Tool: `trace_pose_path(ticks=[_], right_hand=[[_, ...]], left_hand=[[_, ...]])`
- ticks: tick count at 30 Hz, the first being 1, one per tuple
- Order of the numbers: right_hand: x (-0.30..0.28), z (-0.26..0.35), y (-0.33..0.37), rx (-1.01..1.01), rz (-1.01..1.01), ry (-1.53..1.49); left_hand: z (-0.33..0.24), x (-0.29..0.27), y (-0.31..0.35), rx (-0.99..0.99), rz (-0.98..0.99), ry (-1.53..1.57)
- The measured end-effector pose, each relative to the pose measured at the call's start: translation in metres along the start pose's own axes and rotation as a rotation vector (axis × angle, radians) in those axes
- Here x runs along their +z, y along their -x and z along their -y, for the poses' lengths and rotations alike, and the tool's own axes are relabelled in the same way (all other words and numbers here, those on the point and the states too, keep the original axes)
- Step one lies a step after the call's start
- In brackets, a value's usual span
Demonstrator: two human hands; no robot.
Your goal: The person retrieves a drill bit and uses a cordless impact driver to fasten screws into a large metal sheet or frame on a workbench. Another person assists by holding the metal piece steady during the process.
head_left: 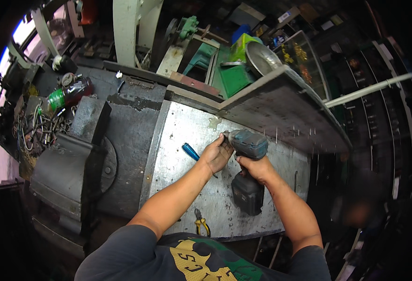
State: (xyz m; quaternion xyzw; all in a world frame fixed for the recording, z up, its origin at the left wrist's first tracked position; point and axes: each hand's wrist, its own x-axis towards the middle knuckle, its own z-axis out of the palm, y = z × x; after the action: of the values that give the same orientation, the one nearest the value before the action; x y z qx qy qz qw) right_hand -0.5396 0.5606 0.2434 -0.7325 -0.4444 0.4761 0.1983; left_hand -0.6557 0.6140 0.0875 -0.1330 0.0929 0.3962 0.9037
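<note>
A cordless drill [247,143] with a dark teal body and a bulky black battery [247,194] is in my right hand [257,169], whose fingers wrap round its grip. The drill's nose points left. My left hand [217,156] closes its fingertips on the chuck; whether a bit sits in it is hidden. A screwdriver [190,151] with a blue handle lies on the metal work plate [175,126], its shaft passing under my left wrist. Pliers [201,223] with yellow and black handles lie near the plate's front edge, close to my body.
A large bench vise [65,173] stands on the left. Behind it are a bottle [70,93] and a heap of loose metal parts [51,122]. An upright board [285,103] with thin pins borders the plate at the back right. A thin metal rod [296,181] lies at right.
</note>
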Motion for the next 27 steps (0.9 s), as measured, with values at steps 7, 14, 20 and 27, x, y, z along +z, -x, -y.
trace_pose_path(ticks=[7,14,20,27], right_hand=[[-0.008,0.013,-0.055,0.133,0.032,0.055],[-0.011,0.012,-0.076,0.197,0.075,0.066],[-0.011,0.01,-0.087,0.204,0.086,0.147],[-0.015,0.013,-0.092,0.263,0.114,0.122]], left_hand=[[-0.004,-0.017,-0.042,0.057,-0.079,0.172],[-0.011,-0.024,-0.052,0.053,-0.113,0.206],[-0.018,-0.031,-0.06,0.007,-0.098,0.219],[-0.013,-0.032,-0.062,0.038,-0.163,0.243]])
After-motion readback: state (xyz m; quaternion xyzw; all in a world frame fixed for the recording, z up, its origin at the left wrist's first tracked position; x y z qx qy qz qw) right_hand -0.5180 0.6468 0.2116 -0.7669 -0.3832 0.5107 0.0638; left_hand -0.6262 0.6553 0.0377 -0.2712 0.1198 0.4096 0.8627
